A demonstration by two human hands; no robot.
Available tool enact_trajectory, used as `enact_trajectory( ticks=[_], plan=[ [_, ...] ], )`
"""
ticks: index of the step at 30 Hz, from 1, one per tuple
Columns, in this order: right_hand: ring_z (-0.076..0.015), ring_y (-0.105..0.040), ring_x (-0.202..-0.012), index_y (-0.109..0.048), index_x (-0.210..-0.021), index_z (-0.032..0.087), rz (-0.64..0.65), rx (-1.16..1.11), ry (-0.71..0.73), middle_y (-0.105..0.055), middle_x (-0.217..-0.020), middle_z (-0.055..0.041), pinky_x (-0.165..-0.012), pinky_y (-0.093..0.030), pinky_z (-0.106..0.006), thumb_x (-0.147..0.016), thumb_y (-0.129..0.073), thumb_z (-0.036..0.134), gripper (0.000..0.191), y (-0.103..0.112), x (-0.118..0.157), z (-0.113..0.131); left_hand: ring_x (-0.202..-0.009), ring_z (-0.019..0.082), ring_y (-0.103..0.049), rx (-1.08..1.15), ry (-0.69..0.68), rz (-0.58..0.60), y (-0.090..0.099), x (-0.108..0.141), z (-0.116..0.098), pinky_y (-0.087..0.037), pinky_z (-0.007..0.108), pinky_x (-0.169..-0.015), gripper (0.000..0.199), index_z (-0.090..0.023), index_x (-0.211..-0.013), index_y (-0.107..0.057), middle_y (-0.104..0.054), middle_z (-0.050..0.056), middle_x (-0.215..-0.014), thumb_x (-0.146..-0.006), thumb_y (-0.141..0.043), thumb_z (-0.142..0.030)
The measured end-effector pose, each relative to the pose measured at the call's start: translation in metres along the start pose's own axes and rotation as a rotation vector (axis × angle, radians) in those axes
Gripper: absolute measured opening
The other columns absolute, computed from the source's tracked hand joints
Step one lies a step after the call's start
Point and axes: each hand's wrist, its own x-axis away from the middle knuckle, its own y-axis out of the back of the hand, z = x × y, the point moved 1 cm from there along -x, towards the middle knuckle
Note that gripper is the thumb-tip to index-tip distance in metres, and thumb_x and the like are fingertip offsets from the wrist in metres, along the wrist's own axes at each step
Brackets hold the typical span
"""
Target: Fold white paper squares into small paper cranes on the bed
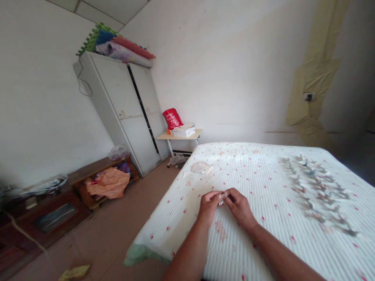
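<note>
While L hand (208,207) & R hand (239,208) pinch 1 white paper bit (223,198) over bed (258,171), folded pcs row (315,195) at R.

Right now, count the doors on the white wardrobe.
2: the left-hand door and the right-hand door of the white wardrobe, side by side as seen from here; none looks hidden.
</note>
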Motion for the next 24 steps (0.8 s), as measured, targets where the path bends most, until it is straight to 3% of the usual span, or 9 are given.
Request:
enact_trajectory(
  ticks=[9,18,24],
  plan=[
    [-0.0146,-0.055,-0.065,-0.056,-0.076,0.018,0.053,-0.057,-0.031,-0.059,-0.069,-0.0020,-0.062,-0.044,-0.026,-0.078,-0.047,0.025,0.011,-0.001,0.001,-0.001,-0.068,0.016,-0.060,-0.104,-0.003,-0.056,-0.005,0.005,-0.012,-0.048,0.024,-0.060,0.031,-0.009,-0.086,-0.068,-0.067,0.008,-0.076,-0.067,-0.062,-0.033],
    [-0.0137,-0.053,-0.063,-0.056,-0.082,0.018,0.063,-0.013,-0.052,-0.058,-0.069,-0.0014,-0.058,-0.043,-0.025,-0.079,-0.048,0.033,0.017,0.000,0.002,0.001,-0.081,0.019,-0.061,-0.187,-0.096,-0.062,-0.002,0.003,-0.006,-0.048,0.028,-0.072,0.026,-0.011,-0.090,-0.067,-0.068,0.010,-0.088,-0.068,-0.059,-0.024],
    [-0.0146,-0.055,-0.067,-0.056,-0.081,0.019,0.050,0.055,-0.022,-0.059,-0.072,-0.0021,-0.063,-0.043,-0.026,-0.081,-0.045,0.031,0.017,0.002,0.001,0.000,-0.067,0.014,-0.056,-0.291,-0.179,-0.034,-0.003,0.006,-0.008,-0.045,0.024,-0.066,0.030,-0.012,-0.097,-0.064,-0.064,0.003,-0.071,-0.068,-0.057,-0.020]
  ],
)
